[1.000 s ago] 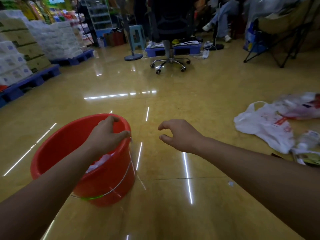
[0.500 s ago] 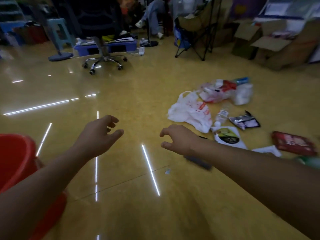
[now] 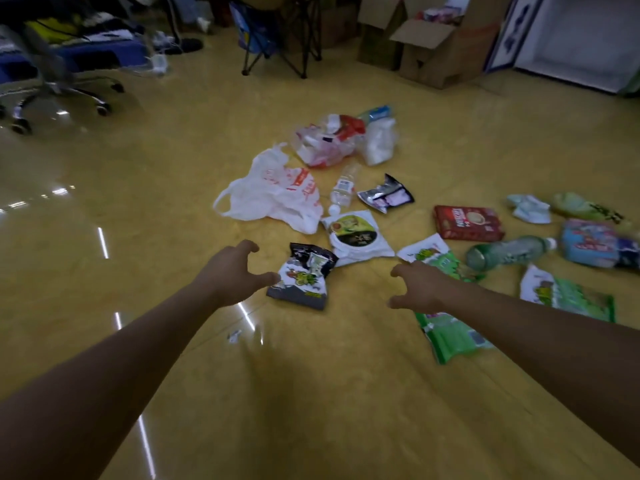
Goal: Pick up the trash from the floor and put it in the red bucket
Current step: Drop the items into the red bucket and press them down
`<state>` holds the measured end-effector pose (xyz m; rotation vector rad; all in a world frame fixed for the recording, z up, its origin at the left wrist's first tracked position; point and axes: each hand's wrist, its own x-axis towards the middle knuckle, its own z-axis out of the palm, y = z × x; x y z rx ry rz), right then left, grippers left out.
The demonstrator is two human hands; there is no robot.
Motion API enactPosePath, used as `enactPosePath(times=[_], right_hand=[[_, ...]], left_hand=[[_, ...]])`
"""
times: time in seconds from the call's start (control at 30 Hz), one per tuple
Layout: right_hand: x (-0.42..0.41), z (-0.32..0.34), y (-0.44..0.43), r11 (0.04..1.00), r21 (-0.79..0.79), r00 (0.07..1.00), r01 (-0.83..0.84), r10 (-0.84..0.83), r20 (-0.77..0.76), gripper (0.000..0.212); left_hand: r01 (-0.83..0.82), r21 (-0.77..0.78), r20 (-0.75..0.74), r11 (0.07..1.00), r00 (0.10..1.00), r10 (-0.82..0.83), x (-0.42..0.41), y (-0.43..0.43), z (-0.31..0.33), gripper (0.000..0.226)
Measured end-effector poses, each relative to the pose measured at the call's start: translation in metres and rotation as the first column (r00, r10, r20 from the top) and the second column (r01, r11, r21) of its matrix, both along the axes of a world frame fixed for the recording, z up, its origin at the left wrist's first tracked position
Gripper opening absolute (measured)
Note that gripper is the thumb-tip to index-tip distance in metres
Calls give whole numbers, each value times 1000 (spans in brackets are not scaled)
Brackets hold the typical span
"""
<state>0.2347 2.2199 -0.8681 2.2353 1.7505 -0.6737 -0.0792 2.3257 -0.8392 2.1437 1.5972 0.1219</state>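
Across the floor [image 3: 173, 209] trash [image 3: 356, 233] is lying: white bag [image 3: 270, 197], green bottle [image 3: 509, 252], snack packet [image 3: 304, 278]. The left hand [image 3: 235, 275] and right hand [image 3: 419, 289] are hovering half-open, holding nothing. A clumsy reach is risking rolling the bottle, perhaps empty; the red bucket is sitting out of view.

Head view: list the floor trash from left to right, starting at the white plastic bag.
white plastic bag → black snack packet → white round-label pouch → red box → green bottle → blue packet
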Motion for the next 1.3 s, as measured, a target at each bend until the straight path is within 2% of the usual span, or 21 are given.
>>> enactPosePath(times=[0.13, 0.27, 0.37, 0.47, 0.67, 0.83, 1.0, 1.2, 1.3], right_hand=[[40, -31, -23, 984, -140, 991, 110, -98, 88, 107], [66, -57, -42, 962, -178, 969, 207, -177, 173, 131], [73, -69, -59, 948, -147, 951, 284, -258, 171, 128], [76, -81, -71, 926, -119, 929, 358, -341, 147, 135], [76, -101, -78, 857, -94, 862, 507, -506, 44, 146], [71, -107, -74, 843, -43, 843, 536, -532, 75, 139], [65, -101, -69, 863, -36, 861, 504, -500, 91, 126], [46, -91, -63, 909, -71, 909, 410, -401, 113, 119], [27, -80, -55, 931, -109, 935, 349, -339, 103, 117]], left_hand=[[13, -61, -23, 998, 1000, -14, 35, 10, -40, 100], [16, -73, -87, 997, 996, -23, 67, 12, -74, 120], [4, -102, -128, 995, 992, -17, 85, 7, -96, 119], [3, -126, -127, 992, 992, -19, 96, 4, -114, 120], [74, -100, -248, 992, 964, -97, 104, -4, -135, 105], [101, -19, -212, 995, 972, -103, 104, -4, -135, 83], [165, 17, -265, 986, 952, -155, 96, -11, -129, 89], [104, 36, -31, 994, 994, -103, 76, -11, -108, 76], [81, 44, 22, 996, 996, -82, 62, -11, -89, 74]])
